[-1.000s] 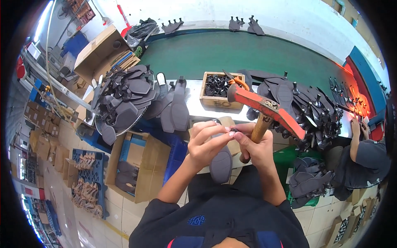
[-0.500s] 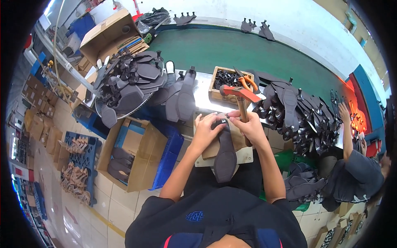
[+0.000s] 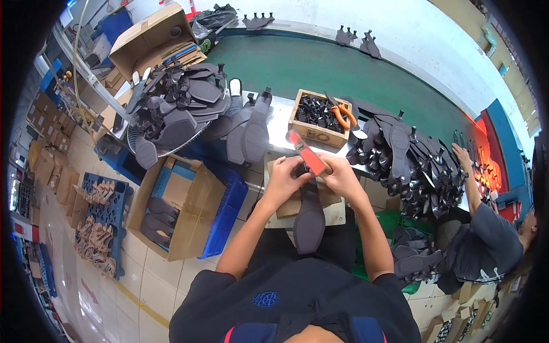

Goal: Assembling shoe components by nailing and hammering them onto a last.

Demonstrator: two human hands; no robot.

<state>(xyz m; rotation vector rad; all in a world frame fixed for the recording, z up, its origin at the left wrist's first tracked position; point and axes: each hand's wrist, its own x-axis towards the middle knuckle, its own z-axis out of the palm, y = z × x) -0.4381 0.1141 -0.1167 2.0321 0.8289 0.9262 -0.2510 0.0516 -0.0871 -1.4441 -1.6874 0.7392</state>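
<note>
A dark grey shoe sole (image 3: 309,220) lies over a wooden block (image 3: 289,208), its wide toe end pointing toward me. My left hand (image 3: 284,182) is closed around the sole's narrow heel end, thumb and fingers pinching it from the left. In my right hand (image 3: 343,179) is a hammer with a red head (image 3: 310,158). That head hangs over the heel end and hides it. The handle is mostly covered by my fingers. Whether a small heel piece sits there cannot be seen.
Beyond my hands stands a wooden box (image 3: 318,135) of small black pieces, with orange-handled pliers (image 3: 343,116) on it. Heeled soles (image 3: 398,143) pile up at right, more soles (image 3: 177,128) fill a wire basket at left. A co-worker (image 3: 483,243) sits at far right.
My right hand has swung the hammer left and down, bringing its head over the sole's heel end. Earlier the head was raised to the right, near the box. My left hand keeps its hold.
</note>
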